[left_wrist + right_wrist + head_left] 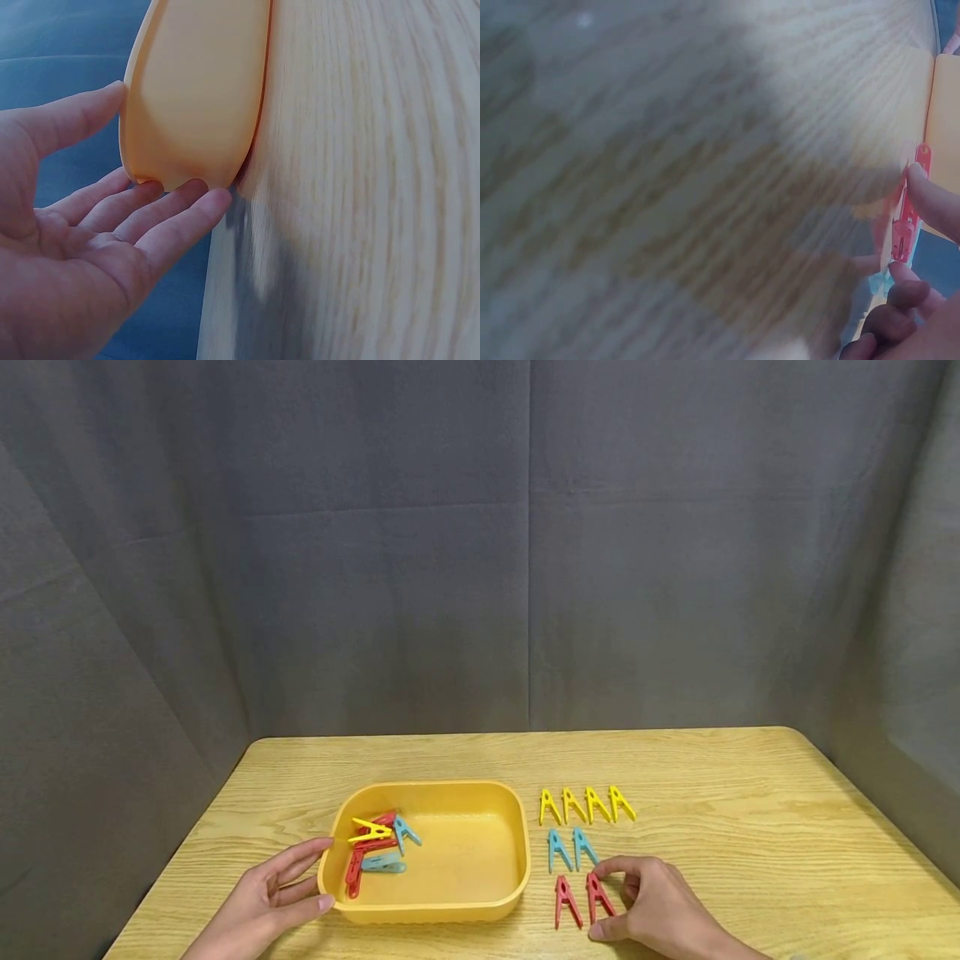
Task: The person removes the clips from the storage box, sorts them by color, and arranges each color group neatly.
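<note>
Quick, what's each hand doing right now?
Left hand: open, fingers touching the yellow tray.
Right hand: closed, pinching a red clothespin.

A red clothespin (596,890) lies outside the yellow tray (465,860).

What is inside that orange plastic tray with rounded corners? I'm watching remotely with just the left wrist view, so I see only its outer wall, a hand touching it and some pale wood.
Observer: In the head view, red plastic clothespins, a yellow A-shaped plastic clothespin and light-blue plastic clothespins lie jumbled towards the left end of the tray.

Operator: Fun! And what is the right hand up to? It's nowhere in my picture.

Observer: It holds another clothespin, a red A-shaped plastic one, between thumb and index finger, beyond the tray's right end.
</note>
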The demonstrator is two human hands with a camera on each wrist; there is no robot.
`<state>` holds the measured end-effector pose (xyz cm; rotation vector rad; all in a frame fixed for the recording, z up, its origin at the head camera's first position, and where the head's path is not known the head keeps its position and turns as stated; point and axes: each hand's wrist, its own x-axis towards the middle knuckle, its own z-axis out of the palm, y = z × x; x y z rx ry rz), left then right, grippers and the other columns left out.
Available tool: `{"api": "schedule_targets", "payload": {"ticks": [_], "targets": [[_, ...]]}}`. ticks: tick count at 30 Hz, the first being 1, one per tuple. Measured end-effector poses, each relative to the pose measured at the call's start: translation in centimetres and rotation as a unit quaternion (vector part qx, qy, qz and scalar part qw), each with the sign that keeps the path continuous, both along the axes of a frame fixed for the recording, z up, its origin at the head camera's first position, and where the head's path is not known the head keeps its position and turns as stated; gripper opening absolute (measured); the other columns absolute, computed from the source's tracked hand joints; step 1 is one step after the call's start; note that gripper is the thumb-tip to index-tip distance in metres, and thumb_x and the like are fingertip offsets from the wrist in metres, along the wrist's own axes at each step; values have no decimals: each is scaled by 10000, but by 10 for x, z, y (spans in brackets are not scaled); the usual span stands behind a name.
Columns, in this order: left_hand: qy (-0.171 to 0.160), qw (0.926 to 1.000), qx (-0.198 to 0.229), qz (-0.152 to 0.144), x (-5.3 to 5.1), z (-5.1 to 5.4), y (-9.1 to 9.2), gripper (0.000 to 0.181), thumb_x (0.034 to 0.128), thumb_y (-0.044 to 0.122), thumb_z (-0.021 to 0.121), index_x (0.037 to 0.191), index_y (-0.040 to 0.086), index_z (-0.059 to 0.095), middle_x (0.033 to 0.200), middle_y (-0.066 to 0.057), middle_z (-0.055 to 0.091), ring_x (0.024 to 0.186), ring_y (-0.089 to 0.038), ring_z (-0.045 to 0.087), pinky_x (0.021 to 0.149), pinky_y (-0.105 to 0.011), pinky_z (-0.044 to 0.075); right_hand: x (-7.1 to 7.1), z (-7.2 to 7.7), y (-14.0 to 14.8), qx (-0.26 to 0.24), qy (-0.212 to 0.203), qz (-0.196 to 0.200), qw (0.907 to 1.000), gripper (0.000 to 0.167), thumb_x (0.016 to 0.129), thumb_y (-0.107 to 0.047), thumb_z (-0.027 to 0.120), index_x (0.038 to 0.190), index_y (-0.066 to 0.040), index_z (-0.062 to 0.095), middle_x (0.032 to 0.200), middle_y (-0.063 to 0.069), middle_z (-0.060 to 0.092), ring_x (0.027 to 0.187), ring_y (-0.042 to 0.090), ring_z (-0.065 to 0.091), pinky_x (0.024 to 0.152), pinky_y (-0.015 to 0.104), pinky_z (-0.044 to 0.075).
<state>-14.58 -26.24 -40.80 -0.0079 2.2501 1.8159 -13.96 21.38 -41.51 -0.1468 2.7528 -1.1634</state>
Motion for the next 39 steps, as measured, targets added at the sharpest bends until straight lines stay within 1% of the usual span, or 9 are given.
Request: {"api": "schedule_targets", "payload": {"ticks": [5, 13, 15, 20, 22, 25, 31, 34, 39], "targets": [[-97, 10000, 13, 20, 0, 0, 0, 844, 898, 134, 860, 1574, -57, 393, 1608, -273, 409, 1350, -419, 564, 949, -367, 594, 0, 1, 0, -21, -43, -25, 10000, 619, 654, -277, 1029, 1176, -76, 765, 667, -7, 494, 643, 164, 431, 574, 269, 313], [-51, 10000, -30, 58, 0, 1, 1, 840, 895, 135, 863, 1568, -59, 401, 1603, -282, 411, 1356, -449, 549, 945, -377, 597, 1, 6, 3, -218, -187, 65, 9996, 647, 672, -291, 1020, 1211, -57, 749, 679, 1, 494, 639, 164, 429, 585, 273, 334], [-21, 10000, 7, 7, 0, 1, 0, 835, 902, 130, 855, 1571, -62, 393, 1608, -285, 400, 1362, -455, 540, 948, -374, 595, 2, 11, 3, -219, -171, 104, 9996, 633, 672, -284, 1020, 1199, -63, 750, 678, -3, 482, 636, 157, 424, 578, 262, 329], [53, 9999, 85, -92, 0, 0, -1, 826, 917, 118, 839, 1577, -68, 378, 1615, -287, 387, 1366, -457, 534, 951, -371, 593, 2, 28, 1, -313, 108, 430, 9985, 583, 692, -245, 1008, 1175, -42, 752, 636, -31, 355, 585, 135, 299, 551, 255, 268], [38, 9999, 116, -119, -1, 0, -1, 826, 919, 117, 836, 1579, -68, 374, 1615, -286, 388, 1366, -453, 535, 953, -371, 593, 1, 36, 0, -363, 209, 578, 9974, 559, 714, -225, 995, 1176, -27, 751, 628, -36, 307, 575, 133, 251, 556, 256, 268], [13, 9999, 116, -109, 0, 0, -1, 833, 914, 124, 842, 1580, -65, 376, 1613, -282, 393, 1364, -444, 540, 955, -368, 592, -3, 47, -5, -211, 440, 764, 9959, 505, 730, -206, 985, 1150, -41, 759, 623, -53, 285, 574, 109, 229, 578, 249, 291], [3, 10000, 46, -65, -1, 0, -1, 840, 902, 131, 855, 1572, -66, 389, 1606, -280, 406, 1354, -431, 555, 950, -366, 594, -11, 67, -22, 212, 1097, 1114, 9875, 404, 737, -233, 982, 1052, -103, 764, 643, -94, 418, 570, 50, 330, 563, 242, 329], [45, 9999, 90, -112, -1, -1, -2, 837, 910, 109, 843, 1576, -77, 371, 1610, -290, 393, 1355, -436, 551, 950, -367, 594, -15, 77, -34, 245, 1168, 1370, 9834, 381, 752, -255, 974, 1040, -121, 764, 666, -97, 493, 545, 40, 372, 550, 240, 371], [73, 9999, 59, -90, -2, -1, -1, 831, 909, 97, 841, 1574, -78, 375, 1607, -287, 401, 1349, -428, 560, 947, -363, 595, -24, 91, -58, 327, 1117, 1864, 9756, 349, 780, -200, 943, 1071, -115, 768, 683, -107, 540, 515, 45, 387, 566, 243, 406]]}}
